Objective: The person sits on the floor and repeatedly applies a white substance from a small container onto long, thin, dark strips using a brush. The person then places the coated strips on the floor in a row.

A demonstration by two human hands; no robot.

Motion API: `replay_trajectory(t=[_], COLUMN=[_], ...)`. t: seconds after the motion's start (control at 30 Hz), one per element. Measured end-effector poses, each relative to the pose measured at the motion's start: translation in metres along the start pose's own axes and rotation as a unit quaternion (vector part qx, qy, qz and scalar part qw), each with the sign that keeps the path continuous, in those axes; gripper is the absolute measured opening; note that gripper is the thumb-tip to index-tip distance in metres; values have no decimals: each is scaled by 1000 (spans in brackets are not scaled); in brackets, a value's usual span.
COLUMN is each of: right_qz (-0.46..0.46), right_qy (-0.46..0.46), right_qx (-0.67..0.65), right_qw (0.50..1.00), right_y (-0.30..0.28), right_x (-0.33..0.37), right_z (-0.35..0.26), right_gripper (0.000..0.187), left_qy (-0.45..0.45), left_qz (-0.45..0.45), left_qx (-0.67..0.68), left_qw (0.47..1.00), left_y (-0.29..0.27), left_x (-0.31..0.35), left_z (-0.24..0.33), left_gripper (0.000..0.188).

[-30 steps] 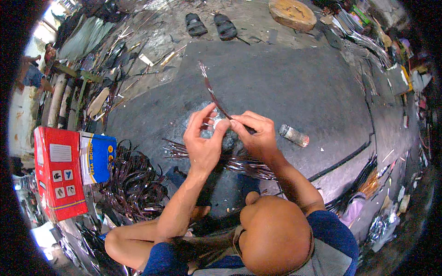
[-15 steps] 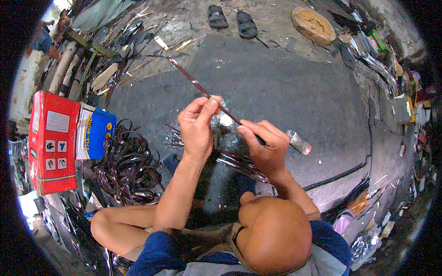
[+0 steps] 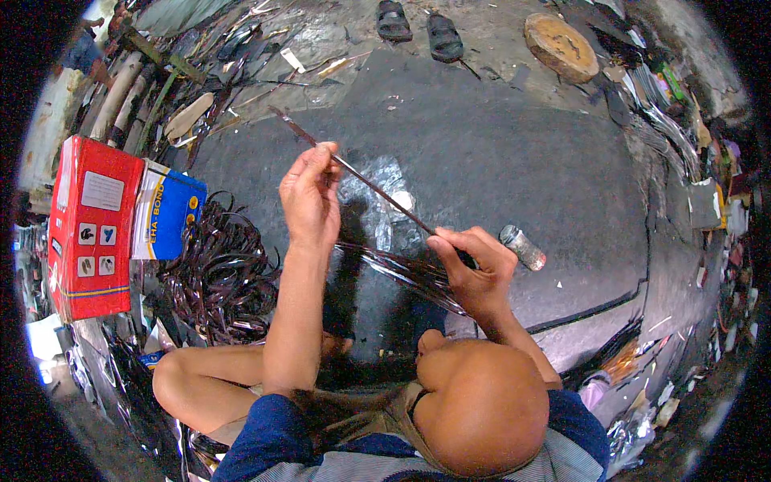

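Observation:
My left hand [image 3: 312,197] pinches a thin, glossy dark-brown strip [image 3: 371,186] near its far left end, fingers and thumb pressed together. The strip runs taut and slanting down to the right, into my right hand [image 3: 479,269]. There the thumb and forefinger close on its near end, and a black object, too hidden to name, shows inside the curled fingers. A bundle of similar shiny strips [image 3: 401,273] stretches below, between my left forearm and my right wrist. Left of my left forearm lies a large tangled heap of dark strips [image 3: 221,273].
A red box [image 3: 92,233] and a blue-and-white box [image 3: 173,213] stand at the left. On the dark mat [image 3: 546,169] lie a small cylindrical can [image 3: 522,247] and a white round patch [image 3: 401,201]. Sandals [image 3: 443,38] and a round wooden block [image 3: 562,46] are at the far side.
My left hand has slid up and left along the strip, away from my right hand, so a longer stretch shows between them. My right hand has moved slightly right and down.

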State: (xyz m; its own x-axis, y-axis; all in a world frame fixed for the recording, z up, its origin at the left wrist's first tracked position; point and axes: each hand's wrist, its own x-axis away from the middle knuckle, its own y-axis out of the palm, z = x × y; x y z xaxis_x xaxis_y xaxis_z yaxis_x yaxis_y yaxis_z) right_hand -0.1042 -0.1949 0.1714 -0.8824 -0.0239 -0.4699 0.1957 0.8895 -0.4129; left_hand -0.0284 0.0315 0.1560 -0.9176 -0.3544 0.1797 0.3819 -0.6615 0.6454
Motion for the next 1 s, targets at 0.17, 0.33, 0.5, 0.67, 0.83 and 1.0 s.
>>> replay_trajectory(t=[0.17,0.33,0.5,0.67,0.83,1.0], right_qz=[-39,-82,-116,-156,-153,-238], right_qy=[17,25,159,271,402,463], right_qx=[24,42,17,47,9,133], right_qw=[999,995,980,949,903,844], right_y=[-7,-15,-26,-48,-57,-70], right_x=[12,29,44,77,101,104], right_z=[-1,4,6,27,43,64], right_gripper=[11,11,9,14,17,37], left_qy=[6,21,-5,-35,-61,-93], left_qz=[48,88,112,182,227,248], left_qx=[-5,7,-29,-83,-120,-274], left_qw=[999,996,993,979,965,925], left_y=[-24,-51,-87,-117,-125,-140], left_x=[-21,-37,-41,-29,-14,8], left_z=[14,18,3,-19,-41,-83], left_gripper=[14,16,16,11,10,18])
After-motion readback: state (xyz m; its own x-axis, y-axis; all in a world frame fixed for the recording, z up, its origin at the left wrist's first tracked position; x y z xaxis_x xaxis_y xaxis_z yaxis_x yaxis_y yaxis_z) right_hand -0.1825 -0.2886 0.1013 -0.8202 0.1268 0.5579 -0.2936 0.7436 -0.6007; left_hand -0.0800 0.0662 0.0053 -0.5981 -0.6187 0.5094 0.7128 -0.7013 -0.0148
